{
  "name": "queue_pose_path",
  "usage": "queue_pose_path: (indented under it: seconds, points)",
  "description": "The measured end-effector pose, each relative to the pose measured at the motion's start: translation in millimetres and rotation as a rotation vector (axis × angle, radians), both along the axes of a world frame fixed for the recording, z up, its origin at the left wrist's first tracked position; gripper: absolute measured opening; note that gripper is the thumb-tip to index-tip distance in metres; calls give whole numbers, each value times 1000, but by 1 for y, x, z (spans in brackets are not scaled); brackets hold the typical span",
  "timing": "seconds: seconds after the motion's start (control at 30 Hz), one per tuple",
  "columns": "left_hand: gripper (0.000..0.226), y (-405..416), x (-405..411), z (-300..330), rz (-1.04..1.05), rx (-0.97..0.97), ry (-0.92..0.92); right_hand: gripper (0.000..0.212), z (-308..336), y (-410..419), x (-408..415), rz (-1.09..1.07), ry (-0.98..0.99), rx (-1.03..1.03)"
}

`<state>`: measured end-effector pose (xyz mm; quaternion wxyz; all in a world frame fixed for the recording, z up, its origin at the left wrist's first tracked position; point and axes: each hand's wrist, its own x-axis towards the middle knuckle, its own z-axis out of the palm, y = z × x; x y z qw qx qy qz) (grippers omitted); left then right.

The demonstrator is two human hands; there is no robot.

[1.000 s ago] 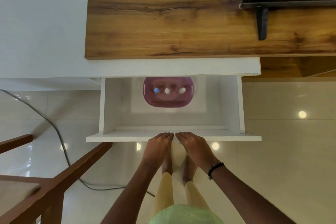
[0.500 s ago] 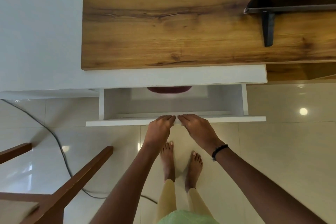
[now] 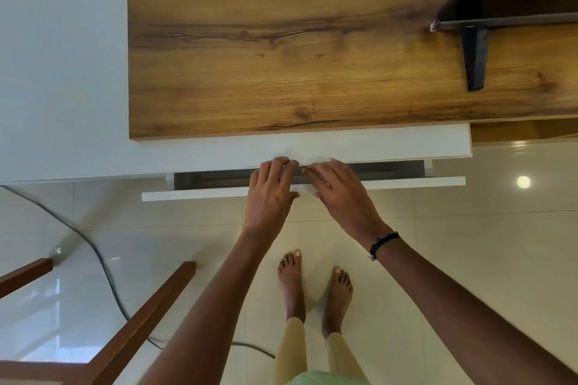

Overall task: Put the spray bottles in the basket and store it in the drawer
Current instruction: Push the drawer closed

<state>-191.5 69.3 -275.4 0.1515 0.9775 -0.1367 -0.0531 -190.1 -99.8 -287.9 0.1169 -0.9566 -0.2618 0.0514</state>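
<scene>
The white drawer (image 3: 200,192) under the desk shows only a narrow dark gap behind its front panel. My left hand (image 3: 270,194) and my right hand (image 3: 339,192) lie side by side on the middle of the drawer front, fingers flat and reaching over its top edge. Neither hand holds an object. The pink basket and the spray bottles are hidden inside the drawer.
A wooden desk top (image 3: 281,50) lies on a white cabinet (image 3: 62,72). A black monitor stand (image 3: 475,56) sits at the back right. A brown wooden chair frame (image 3: 131,334) and a grey cable (image 3: 93,253) are on the tiled floor at left. My bare feet stand below.
The drawer has slid in from wide open to almost shut. The basket with the bottles has gone out of sight. Both hands moved forward with the drawer front.
</scene>
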Motion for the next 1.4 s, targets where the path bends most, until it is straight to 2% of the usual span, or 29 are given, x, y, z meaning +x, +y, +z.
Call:
queue_pose_path:
  seconds: [0.2, 0.6, 1.13, 1.23, 1.4]
  points:
    - [54, 0, 19, -2, 15, -24, 4, 51, 2, 3, 16, -86, 25, 63]
    - [36, -2, 41, -8, 12, -62, -40, 22, 0, 8, 41, -83, -45, 144]
    - [36, -4, 39, -5, 74, -76, 7, 27, 1, 8, 42, -78, -38, 116]
    - [38, -5, 37, -1, 107, -78, 46, 29, 3, 8, 42, -86, 18, 148]
    - [35, -5, 31, 10, 130, -108, 135, 31, 18, -2, 45, -95, 235, 284]
